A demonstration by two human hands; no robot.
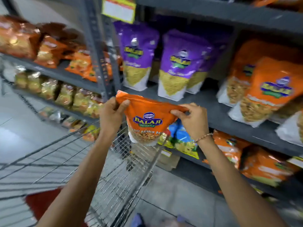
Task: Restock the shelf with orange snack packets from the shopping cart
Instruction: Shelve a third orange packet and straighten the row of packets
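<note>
Head view, looking down past 2 bare forearms toward a grey metal shelf unit [218, 112]. Both hands hold 1 orange plastic snack packet [148, 118] with a blue and yellow Balaji logo, hanging upright in the air just in front of the shelf edge and above the far end of a silver wire shopping cart [124, 163]. The left hand [111, 117] pinches the packet's top left corner between thumb and curled fingers. The right hand [191, 118], with a thin beaded bracelet [203, 137] at the wrist, pinches the top right corner the same way. On the shelf behind the packet stand 2 purple and white Balaji pouches [178, 63], upright, side by side. To their right stand matching orange and white pouches [268, 89], leaning slightly. Lower shelves hold more orange packets [267, 167] and a blue and yellow bag [182, 138]. A yellow price tag [118, 9] hangs from the shelf above. Everything is somewhat blurred.
</note>
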